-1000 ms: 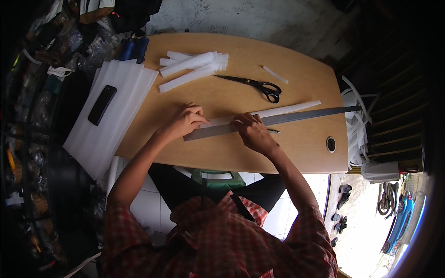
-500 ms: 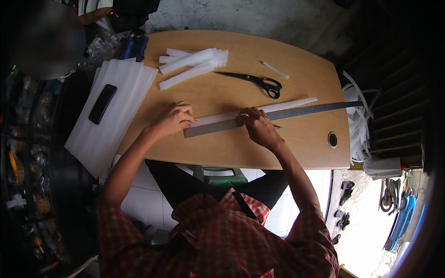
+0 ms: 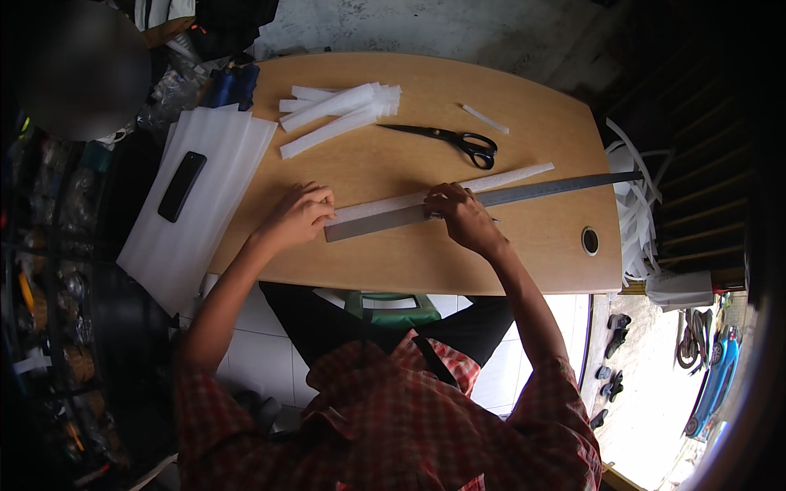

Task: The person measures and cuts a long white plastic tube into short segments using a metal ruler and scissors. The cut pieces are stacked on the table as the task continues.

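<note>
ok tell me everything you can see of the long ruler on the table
The ruler is a long, straight, flat strip that looks like metal, blue-grey toward the right and duller grey-brown at its squared left end. Any markings are too small to read. It lies slanted across the wooden table, its right end jutting past the edge. The right hand covers part of its middle. A white foam strip runs along its far side, angling away rightward.

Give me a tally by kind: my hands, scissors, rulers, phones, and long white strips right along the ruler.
Hands: 2, left hand and right hand
Black scissors: 1
Grey ruler: 1
Black phone: 1
Long white strip: 1
Total: 6
</note>
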### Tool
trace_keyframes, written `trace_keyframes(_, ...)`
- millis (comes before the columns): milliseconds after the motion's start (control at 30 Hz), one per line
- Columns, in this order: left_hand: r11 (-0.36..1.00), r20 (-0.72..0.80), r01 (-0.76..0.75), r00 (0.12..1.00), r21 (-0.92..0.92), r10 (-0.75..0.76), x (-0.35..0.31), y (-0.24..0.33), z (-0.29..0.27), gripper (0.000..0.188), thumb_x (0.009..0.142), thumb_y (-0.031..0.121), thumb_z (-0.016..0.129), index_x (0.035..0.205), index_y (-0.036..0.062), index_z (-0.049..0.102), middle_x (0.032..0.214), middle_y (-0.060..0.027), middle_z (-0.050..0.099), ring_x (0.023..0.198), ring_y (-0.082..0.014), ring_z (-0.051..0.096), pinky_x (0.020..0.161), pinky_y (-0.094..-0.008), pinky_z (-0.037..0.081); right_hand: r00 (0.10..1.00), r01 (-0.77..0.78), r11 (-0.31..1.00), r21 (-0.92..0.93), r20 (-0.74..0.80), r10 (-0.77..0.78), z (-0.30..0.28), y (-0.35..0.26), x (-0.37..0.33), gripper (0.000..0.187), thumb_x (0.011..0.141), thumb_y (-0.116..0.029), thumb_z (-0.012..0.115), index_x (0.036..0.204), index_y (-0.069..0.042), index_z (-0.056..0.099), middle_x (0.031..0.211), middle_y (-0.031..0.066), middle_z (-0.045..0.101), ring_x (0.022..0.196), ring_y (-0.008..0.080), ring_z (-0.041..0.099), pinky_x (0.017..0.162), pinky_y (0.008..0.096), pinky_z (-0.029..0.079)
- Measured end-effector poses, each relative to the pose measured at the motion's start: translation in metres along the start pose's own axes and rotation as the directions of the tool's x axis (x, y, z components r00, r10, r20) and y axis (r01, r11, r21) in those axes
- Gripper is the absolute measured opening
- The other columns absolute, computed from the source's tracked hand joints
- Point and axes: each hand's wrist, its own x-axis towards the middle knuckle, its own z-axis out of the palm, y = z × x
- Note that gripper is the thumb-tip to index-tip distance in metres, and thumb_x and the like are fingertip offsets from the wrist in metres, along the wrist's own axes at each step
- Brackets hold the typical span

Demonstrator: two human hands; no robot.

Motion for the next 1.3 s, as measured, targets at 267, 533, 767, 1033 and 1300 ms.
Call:
trace_keyframes(267,0.987,-0.164,-0.149,0.977,-0.054,0.139,0.063,0.049,0.055,0.023,0.086,0.01,0.072,0.109,0.0052,0.07,0.102,-0.0073,0.061,0.1,-0.0275,0.061,0.09,-0.0415,0.051,0.998,0.049,0.994,0.103,-0.037,-0.046,-0.001,0.016,0.001,0.033,0.079,0.013,0.057,0.105,0.001,0.073,0.114,0.0151,0.072,0.108,0.0349,0.065,0.097,0.0437,0.052)
trace_keyframes(533,0.984,-0.252,-0.129,0.963,-0.126,0.094,0.082,0.057,0.08,0.023,0.088,0.011,0.07,0.11,0.0038,0.069,0.104,-0.0072,0.062,0.096,-0.0285,0.061,0.086,-0.0434,0.052,0.988,-0.129,0.986,-0.109,0.068,0.137,-0.037,-0.004,-0.019,0.015,0.093,-0.006,0.068,0.106,-0.004,0.073,0.108,0.0096,0.069,0.105,0.0299,0.064,0.092,0.0398,0.05)
trace_keyframes(767,0.988,-0.23,-0.055,0.973,-0.146,0.02,0.091,0.07,0.087,0.034,0.083,0.003,0.066,0.117,0.0051,0.066,0.115,-0.0087,0.062,0.096,-0.0318,0.062,0.084,-0.0441,0.053,0.999,-0.025,0.963,-0.269,0.016,0.03,-0.029,0.01,-0.048,0.013,0.087,-0.013,0.075,0.095,-0.004,0.068,0.102,0.0075,0.064,0.1,0.0273,0.063,0.086,0.0377,0.051)
trace_keyframes(1033,0.992,-0.241,-0.075,0.969,-0.103,0.048,0.094,0.069,0.099,0.055,0.081,0.0,0.064,0.135,0.0115,0.065,0.122,-0.013,0.058,0.107,-0.033,0.059,0.094,-0.0459,0.05,0.896,-0.173,0.629,0.758,-0.145,0.421,-0.031,0.014,-0.031,0.013,0.103,-0.012,0.062,0.102,0.0,0.056,0.076,0.0075,0.061,0.063,0.0206,0.066,0.055,0.0312,0.05)
trace_keyframes(1300,0.991,-0.3,-0.1,0.952,-0.091,0.069,0.094,0.065,0.102,0.042,0.084,0.004,0.066,0.126,0.0093,0.069,0.116,-0.0098,0.06,0.1,-0.0305,0.062,0.089,-0.0452,0.049,0.747,-0.139,0.581,0.802,-0.301,0.593,0.025,0.02,-0.008,0.026,0.103,-0.024,0.066,0.099,0.001,0.064,0.072,0.0093,0.069,0.066,0.0129,0.068,0.059,0.0273,0.052)
